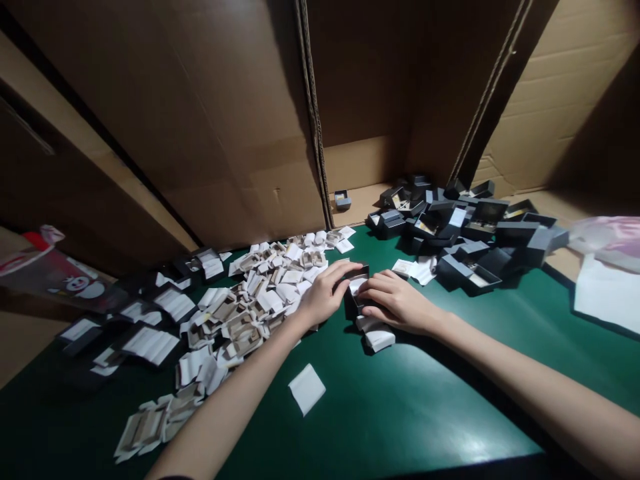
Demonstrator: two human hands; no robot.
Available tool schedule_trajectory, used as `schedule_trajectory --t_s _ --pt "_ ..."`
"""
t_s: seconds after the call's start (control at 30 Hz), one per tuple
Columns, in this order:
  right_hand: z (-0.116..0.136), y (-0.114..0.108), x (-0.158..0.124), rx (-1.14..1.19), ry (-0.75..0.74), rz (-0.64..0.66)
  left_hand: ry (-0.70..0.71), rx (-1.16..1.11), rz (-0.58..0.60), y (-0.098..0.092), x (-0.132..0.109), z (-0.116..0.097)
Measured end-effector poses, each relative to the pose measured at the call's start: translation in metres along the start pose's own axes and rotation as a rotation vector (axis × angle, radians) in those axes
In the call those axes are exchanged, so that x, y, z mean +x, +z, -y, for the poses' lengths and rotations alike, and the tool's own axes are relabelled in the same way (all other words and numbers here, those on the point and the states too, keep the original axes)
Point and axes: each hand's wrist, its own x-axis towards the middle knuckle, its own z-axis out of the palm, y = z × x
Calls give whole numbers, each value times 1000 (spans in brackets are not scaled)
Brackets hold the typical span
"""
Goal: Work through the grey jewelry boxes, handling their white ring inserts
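A small black box (364, 271) stands on the green table between my two hands, with white folded card showing inside it. My left hand (324, 293) grips the box's far left edge between thumb and fingers. From the other side, my right hand (397, 303) is closed over the near part, its fingertips at the white card inside; part of the box is hidden under them. Just below the right hand lies a folded white card piece (380, 338). A flat white paper square (307, 389) rests nearer to me.
Left of my hands spreads a heap of folded white card inserts (270, 300). Black boxes holding white inserts (150, 343) lie further left. Several open black boxes (440, 220) pile up at the back right. Cardboard walls (240, 120) close off the back; a plastic cup (75, 283) stands left.
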Motion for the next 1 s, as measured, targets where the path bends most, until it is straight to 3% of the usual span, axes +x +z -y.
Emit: schedule_trajectory --t_s 0.47,0.77,1.0 --pt "3 -6 4 -96 10 -70 13 3 6 1 0 3" --pt "2 -7 3 -144 63 47 46 -3 -26 0 1 2" --pt "-8 -4 5 -38 56 83 12 -8 -38 -1 -1 1"
